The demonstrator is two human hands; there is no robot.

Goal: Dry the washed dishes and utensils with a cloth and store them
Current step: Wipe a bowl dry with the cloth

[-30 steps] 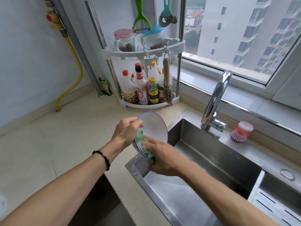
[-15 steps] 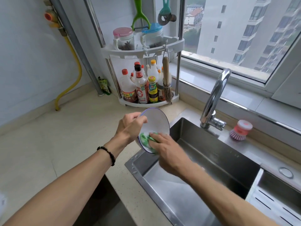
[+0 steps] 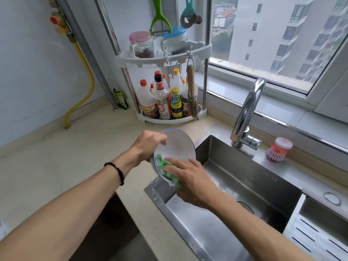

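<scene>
A white plate (image 3: 178,146) with a blue rim is held on edge over the sink's left corner. My left hand (image 3: 148,144) grips its upper left rim, fingers curled over the edge. My right hand (image 3: 190,178) presses a green cloth (image 3: 165,166) against the plate's lower face, and the cloth wraps round the bottom rim under my palm. Most of the cloth is hidden by my fingers.
The steel sink (image 3: 235,187) lies below, with a chrome tap (image 3: 246,112) behind it and a pink dish brush (image 3: 278,149) to its right. A corner rack (image 3: 163,59) of bottles and jars stands at the back. Beige countertop (image 3: 66,157) spreads left; a slotted drain tray (image 3: 318,234) sits at right.
My right hand with the cloth has slid over the plate's lower face, up from the bottom rim and then back down. The plate has tilted slightly. My left hand keeps its grip.
</scene>
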